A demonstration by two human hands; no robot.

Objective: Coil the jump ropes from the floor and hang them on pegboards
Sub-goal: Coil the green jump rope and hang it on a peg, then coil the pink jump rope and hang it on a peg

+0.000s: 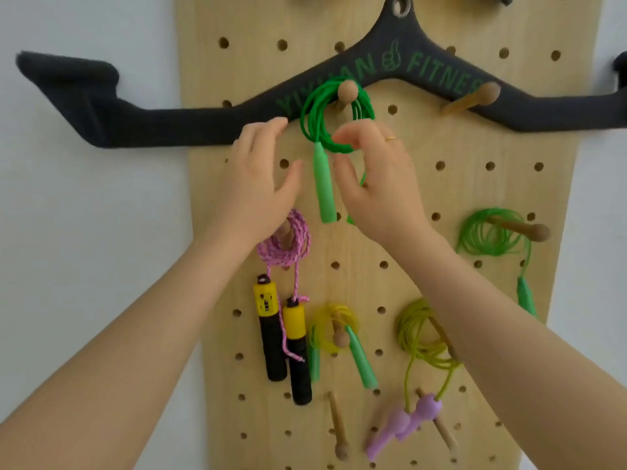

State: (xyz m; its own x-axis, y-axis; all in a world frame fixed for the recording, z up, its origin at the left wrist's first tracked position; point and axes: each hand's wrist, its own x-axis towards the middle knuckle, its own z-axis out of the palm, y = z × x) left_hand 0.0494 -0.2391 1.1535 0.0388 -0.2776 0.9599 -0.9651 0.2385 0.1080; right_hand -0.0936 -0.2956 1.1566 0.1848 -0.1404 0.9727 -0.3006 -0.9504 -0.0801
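Your forearms reach up; right hand [369,171] seemingly pinches the green rope [334,113], left hand [261,178] fingers spread — seat the coil fully on its peg [346,91] before letting go.

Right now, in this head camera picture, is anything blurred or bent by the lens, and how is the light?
Head view: light is soft and even, without glare or hard shadows; wide-angle distortion bows the pegboard edges; the yellow rope coil and purple handles low down look soft; the green rope and both hands, left hand and right hand, are fairly sharp.

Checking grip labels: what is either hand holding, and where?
The right hand pinches the green rope coil at its bottom; the left hand holds nothing.
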